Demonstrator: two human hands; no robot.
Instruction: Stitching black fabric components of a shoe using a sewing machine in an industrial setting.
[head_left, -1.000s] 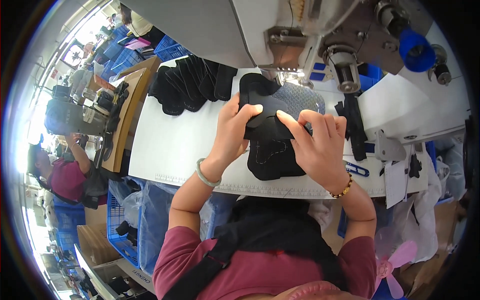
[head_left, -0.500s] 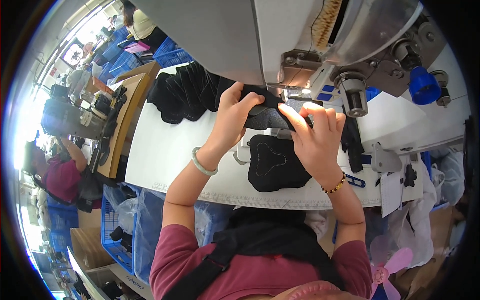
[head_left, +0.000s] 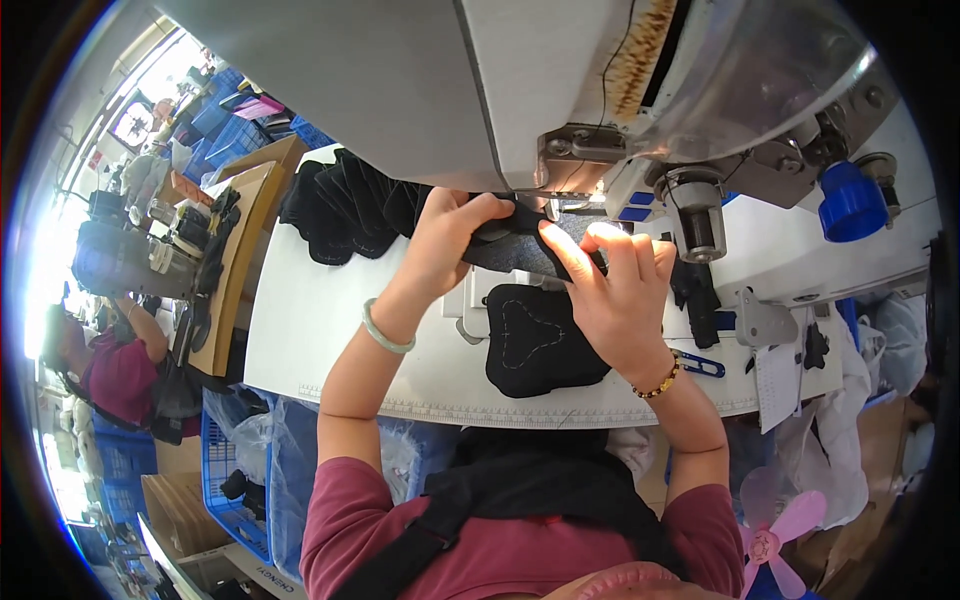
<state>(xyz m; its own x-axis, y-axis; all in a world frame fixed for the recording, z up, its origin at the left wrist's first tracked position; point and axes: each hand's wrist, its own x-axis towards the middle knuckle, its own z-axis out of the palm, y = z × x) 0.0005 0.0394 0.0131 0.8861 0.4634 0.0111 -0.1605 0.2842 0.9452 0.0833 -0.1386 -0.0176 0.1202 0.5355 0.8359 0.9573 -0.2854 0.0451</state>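
Beneath the head of a white sewing machine point(head_left: 400, 90), both hands grip a black fabric piece point(head_left: 517, 254) with a grey underside. My left hand point(head_left: 440, 240) pinches its left end, thumb on top. From the other side my right hand point(head_left: 620, 305) presses thumb and index finger onto the right end, its other fingers curled. The machine's needle area is mostly hidden behind the hands and fabric. Just in front of the held piece lies a black padded piece point(head_left: 540, 350) with a pale stitched rounded-triangle outline. A fanned pile of black fabric pieces point(head_left: 335, 215) spreads beyond my left hand.
A ruler strip point(head_left: 470, 415) runs along the near edge of the white table point(head_left: 290, 330). Blue-handled thread snips point(head_left: 700, 364) lie beside my right wrist. A blue basket point(head_left: 222, 460) and a pink fan point(head_left: 765, 545) stand below. Another person point(head_left: 120, 370) sits at far left.
The whole view has shifted slightly, placing hands and machine lower and further left. Both hands keep their grip on the fabric piece. A person at the back has left the view.
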